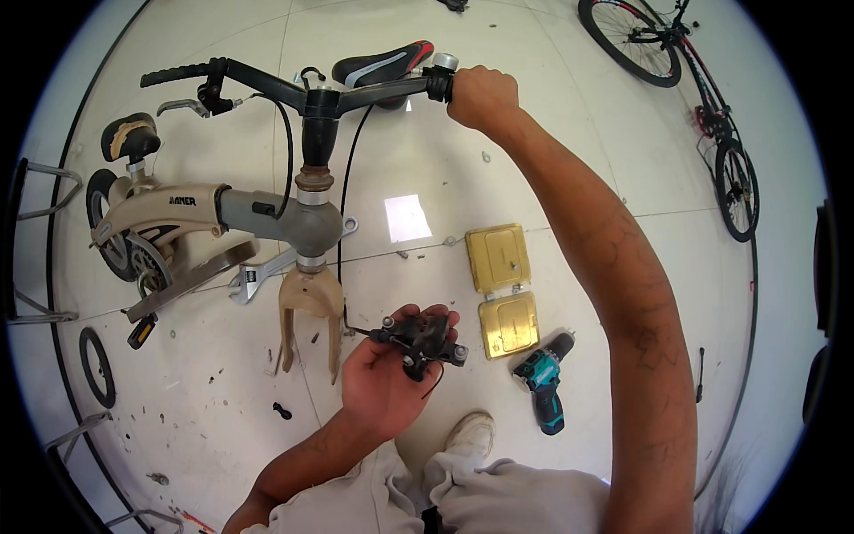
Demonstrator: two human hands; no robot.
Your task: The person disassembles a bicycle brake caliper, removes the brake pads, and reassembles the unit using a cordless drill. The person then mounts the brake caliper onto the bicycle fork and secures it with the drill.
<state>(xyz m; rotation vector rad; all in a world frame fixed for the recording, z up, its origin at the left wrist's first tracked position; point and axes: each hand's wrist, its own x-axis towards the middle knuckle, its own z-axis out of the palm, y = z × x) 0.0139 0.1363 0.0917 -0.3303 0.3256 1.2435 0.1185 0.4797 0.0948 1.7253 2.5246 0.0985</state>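
My left hand [384, 392] is palm up near my lap, its fingers curled round a black brake caliper [421, 343]. A thin black cable [342, 231] runs down to the caliper from the handlebar [276, 86]. With my right arm stretched forward, my right hand [485, 98] is wrapped round the handlebar's right end, hiding the grip there. Beside that hand sits a small silver bell [445, 61]. On the bar's left end are a black grip and a silver brake lever [184, 108]. Below the stem is the bicycle frame [267, 214], with a beige fork [310, 298] that holds no wheel.
A gold two-part case [496, 258] lies on the tiled floor, near a teal and black cordless drill [541, 383]. An adjustable wrench [258, 274] rests by the frame. Loose small parts are scattered about. Another bicycle [712, 116] lies at the far right; a saddle [382, 67] is behind the handlebar.
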